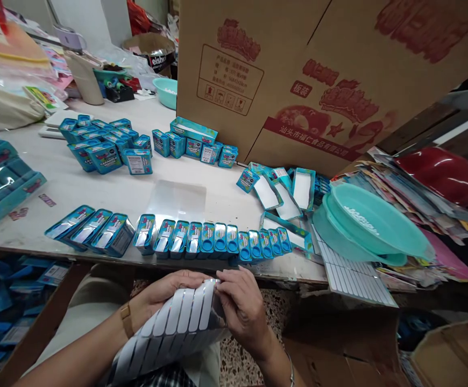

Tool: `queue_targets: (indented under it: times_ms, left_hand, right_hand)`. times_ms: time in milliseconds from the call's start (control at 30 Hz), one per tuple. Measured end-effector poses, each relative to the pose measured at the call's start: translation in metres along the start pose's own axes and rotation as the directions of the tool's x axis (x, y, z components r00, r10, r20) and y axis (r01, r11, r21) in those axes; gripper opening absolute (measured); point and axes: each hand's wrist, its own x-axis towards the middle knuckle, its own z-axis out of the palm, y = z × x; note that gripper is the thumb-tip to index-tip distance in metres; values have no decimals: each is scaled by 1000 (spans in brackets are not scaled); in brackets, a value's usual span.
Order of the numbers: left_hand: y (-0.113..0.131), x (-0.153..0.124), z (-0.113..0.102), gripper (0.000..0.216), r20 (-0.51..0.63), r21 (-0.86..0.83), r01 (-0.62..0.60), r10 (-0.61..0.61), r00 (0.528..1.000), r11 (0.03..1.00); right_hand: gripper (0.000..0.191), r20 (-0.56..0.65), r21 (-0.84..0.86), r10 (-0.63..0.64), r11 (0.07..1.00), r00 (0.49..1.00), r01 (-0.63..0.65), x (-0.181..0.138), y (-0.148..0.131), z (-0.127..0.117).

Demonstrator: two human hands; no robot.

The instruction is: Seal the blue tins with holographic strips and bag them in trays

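A sheet of silvery-white strip stickers (pixel 179 314) lies bent across my lap. Gripping its upper left edge is my left hand (pixel 165 290), thumb on top. At the sheet's top right corner the fingers of my right hand (pixel 240 303) are pinched together; whether a loosened sticker is between them is too small to tell. Just beyond my hands, a row of small blue boxes (pixel 193 239) stands along the table's front edge. The boxes on the left carry shiny strips over their tops, while those on the right show round marks.
A large carton (pixel 282 80) stands at the back. More blue boxes (pixel 105 153) cluster at the left rear. Open blue trays (pixel 266 192) lie right of centre, beside turquoise basins (pixel 379 226) and another sticker sheet (pixel 351 274). A bin of blue boxes (pixel 12 306) sits low left.
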Motion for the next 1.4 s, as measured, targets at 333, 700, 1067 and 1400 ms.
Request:
queue_targets:
  times_ms: [333, 700, 1067, 1400]
  left_hand:
    - [5, -1, 3, 34, -6, -9, 3, -3, 1000, 1000]
    - [4, -6, 7, 34, -10, -26, -48, 48, 999, 998]
    - [2, 1, -7, 40, -214, 123, -38, 64, 975, 992]
    - [-11, -5, 10, 62, 3, 515, -250, 290, 957, 820]
  right_hand:
    - [26, -9, 16, 31, 999, 999, -31, 6, 2, -1]
    - [27, -97, 10, 12, 1000, 995, -11, -1, -4, 7]
    - [23, -115, -70, -122, 991, 986, 114, 2, -16, -9]
    - [17, 306, 119, 156, 972, 939, -201, 70, -7, -44]
